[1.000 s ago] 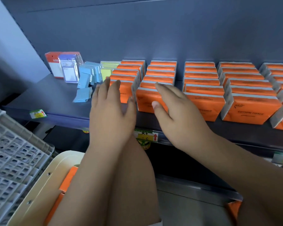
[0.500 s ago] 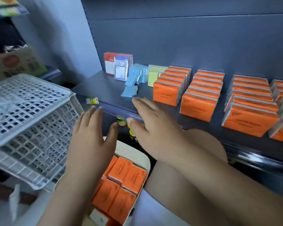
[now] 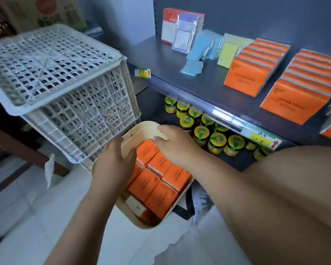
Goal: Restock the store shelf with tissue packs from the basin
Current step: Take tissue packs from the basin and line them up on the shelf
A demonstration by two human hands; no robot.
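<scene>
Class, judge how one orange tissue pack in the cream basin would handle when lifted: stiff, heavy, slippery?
Probably light and slightly squashy: the orange tissue packs look like soft film-wrapped blocks. Likely slippery, given the shiny wrap. Tightly packed in the basin, one may drag its neighbours.

One basin, one left hand, one right hand, two yellow price tags

A small retail shop — at 1 o'clock a dark display shelf carries orange tissue packs faced up in neat rows, yellow price tags with red arrows sit along its front rail, and yellow-lidded jars line the tier below at 3 o'clock.
</scene>
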